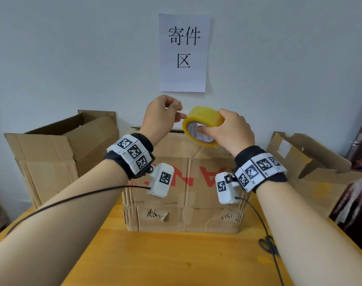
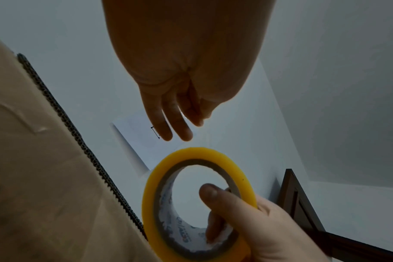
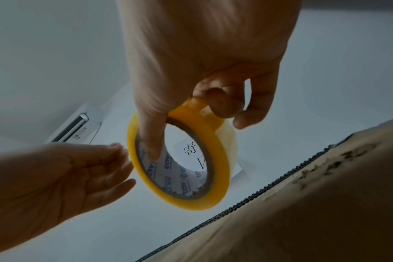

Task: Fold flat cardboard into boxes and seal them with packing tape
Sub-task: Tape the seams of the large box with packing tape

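scissors (image 1: 268, 245) half hidden by forearm, right box (image 1: 312, 172) cut off

Left hand (image 2: 182, 74) at top, seen from wrist side, fingers (image 2: 164, 127) extended, tips just above tape roll (image 2: 198, 203), not clearly touching. Right hand (image 2: 265, 235) below grips yellow roll, thumb through core. Cardboard box (image 2: 45, 177) beside hands, corrugated edge running diagonally. Paper sheet (image 2: 135, 138) on wall behind fingers. Dark wooden frame (image 2: 303, 203) beyond right hand.

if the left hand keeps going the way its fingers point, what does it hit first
Most likely the tape roll held by the right hand. The left hand reaches toward the roll's near side, fingertips right beside its yellow edge; whether they already touch is unclear.
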`<state>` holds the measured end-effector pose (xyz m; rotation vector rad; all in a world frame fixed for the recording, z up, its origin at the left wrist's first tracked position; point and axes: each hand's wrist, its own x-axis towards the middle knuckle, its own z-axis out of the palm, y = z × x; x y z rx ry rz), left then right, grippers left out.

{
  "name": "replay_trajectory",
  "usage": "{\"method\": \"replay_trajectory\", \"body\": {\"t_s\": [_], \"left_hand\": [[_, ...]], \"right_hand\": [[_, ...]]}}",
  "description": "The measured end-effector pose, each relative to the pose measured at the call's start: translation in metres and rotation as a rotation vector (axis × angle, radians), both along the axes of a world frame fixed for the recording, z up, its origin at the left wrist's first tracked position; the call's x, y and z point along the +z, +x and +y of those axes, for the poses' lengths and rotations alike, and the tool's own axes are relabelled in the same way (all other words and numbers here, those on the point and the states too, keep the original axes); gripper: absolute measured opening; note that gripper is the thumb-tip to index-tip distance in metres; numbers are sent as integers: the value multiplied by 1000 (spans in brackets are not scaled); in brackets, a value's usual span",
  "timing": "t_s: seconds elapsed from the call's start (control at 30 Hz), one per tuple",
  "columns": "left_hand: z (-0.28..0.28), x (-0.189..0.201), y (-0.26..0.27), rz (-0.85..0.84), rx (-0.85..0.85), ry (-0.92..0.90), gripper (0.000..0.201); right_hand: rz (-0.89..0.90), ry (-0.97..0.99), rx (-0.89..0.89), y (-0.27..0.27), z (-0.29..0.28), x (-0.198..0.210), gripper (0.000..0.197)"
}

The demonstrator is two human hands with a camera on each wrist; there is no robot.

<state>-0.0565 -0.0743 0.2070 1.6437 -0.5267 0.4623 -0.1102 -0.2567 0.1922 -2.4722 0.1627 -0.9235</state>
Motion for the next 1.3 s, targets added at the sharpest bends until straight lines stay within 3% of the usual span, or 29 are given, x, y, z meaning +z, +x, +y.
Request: {"method": "replay_trajectory", "body": {"t_s": [0.23, 0.43, 0.83, 1.07, 1.3], "left_hand": [[4, 1, -2, 128, -63, -65, 11], [5, -1, -10, 195, -147, 34, 17], [0, 0, -16, 199, -138, 74, 32], [2, -2, -11, 220, -125, 50, 28], [4, -14, -1, 297, -137, 78, 24]], "right_hand": [[-49, -31, 7, -6, 2, 3, 51], [-96, -33, 7, -12, 0, 5, 68], [-115, -50, 13, -17, 0, 5, 61], [-139, -38, 70, -13, 3, 0, 65], [-154, -44, 122, 0, 7, -15, 39]]}}
